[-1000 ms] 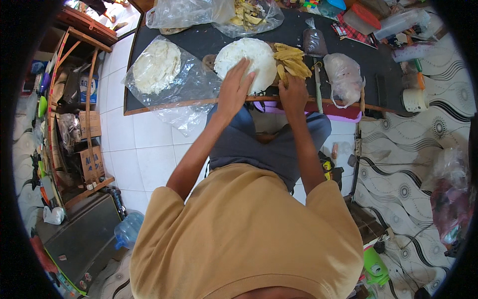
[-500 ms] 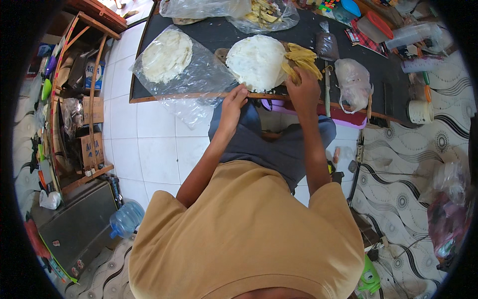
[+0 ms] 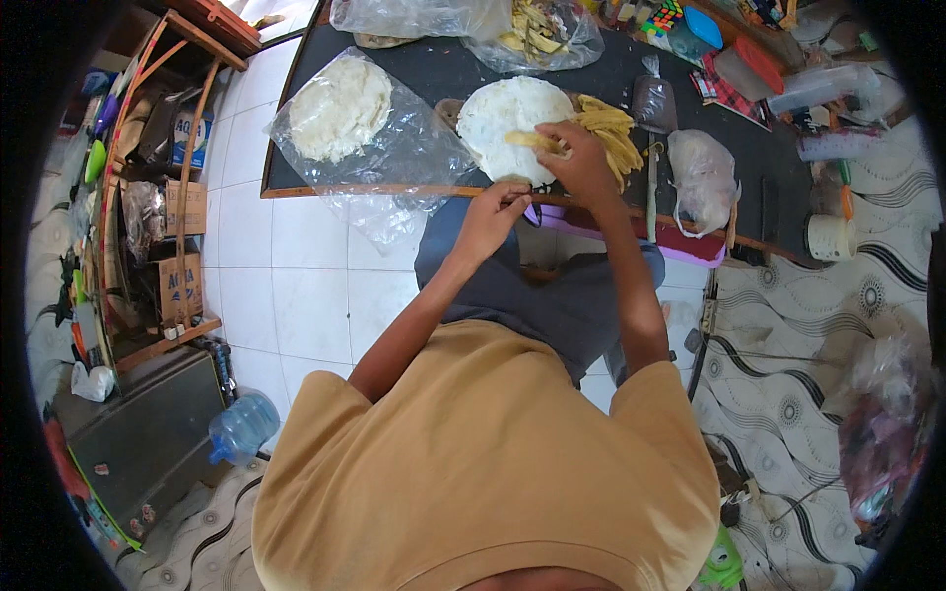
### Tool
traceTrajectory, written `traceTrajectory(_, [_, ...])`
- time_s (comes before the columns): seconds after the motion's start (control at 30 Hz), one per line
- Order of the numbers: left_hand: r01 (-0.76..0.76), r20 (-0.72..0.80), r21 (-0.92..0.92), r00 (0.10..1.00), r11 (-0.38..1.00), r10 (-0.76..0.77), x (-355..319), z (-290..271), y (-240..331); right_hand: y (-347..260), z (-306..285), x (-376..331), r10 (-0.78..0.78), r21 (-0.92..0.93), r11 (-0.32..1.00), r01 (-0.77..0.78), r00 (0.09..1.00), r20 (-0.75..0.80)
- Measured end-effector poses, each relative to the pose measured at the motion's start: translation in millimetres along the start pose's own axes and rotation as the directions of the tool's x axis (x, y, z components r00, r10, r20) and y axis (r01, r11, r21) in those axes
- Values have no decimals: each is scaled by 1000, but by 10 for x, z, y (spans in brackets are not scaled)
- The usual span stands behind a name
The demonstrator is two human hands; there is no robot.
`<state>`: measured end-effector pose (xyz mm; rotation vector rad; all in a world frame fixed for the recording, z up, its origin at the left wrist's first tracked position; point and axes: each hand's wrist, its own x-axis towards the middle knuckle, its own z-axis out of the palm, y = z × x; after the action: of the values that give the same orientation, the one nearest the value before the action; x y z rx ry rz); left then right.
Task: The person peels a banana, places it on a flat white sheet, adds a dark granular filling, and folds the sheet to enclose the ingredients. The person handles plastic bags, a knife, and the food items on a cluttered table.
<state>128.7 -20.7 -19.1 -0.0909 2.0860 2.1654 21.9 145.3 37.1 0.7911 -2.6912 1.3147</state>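
A stack of thin round white wrappers (image 3: 503, 103) lies on a board at the table's near edge. Over it, my right hand (image 3: 581, 163) pinches a long yellow slice (image 3: 530, 140), which looks like banana. A pile of similar yellow slices (image 3: 613, 133) sits just right of the wrappers, beside my right wrist. My left hand (image 3: 490, 222) is at the table edge just below the wrappers, fingers curled together; whether they grip anything is hidden. On a clear plastic sheet (image 3: 419, 128) to the left rests another white round stack (image 3: 340, 106).
Right of the slices are a knife (image 3: 652, 187), a tied bag of dark filling (image 3: 654, 98) and a white plastic bag (image 3: 703, 172). An open bag of yellow pieces (image 3: 537, 34) stands at the back. A purple-pink tub (image 3: 690, 248) is under the table edge.
My right hand has moved left from the yellow pile to over the white wrappers, carrying a slice. My left hand has shifted slightly right and nearer me along the table edge.
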Motion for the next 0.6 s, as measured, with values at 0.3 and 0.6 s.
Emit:
traceTrajectory(0.3, [86, -64, 123, 995, 989, -79, -157, -253, 95, 384, 211, -110, -78, -186, 977, 103, 988, 134])
traceTrajectory(0.6, [88, -81, 126, 994, 988, -78, -139, -233, 139, 300, 221, -150, -148, -163, 974, 155, 987, 57])
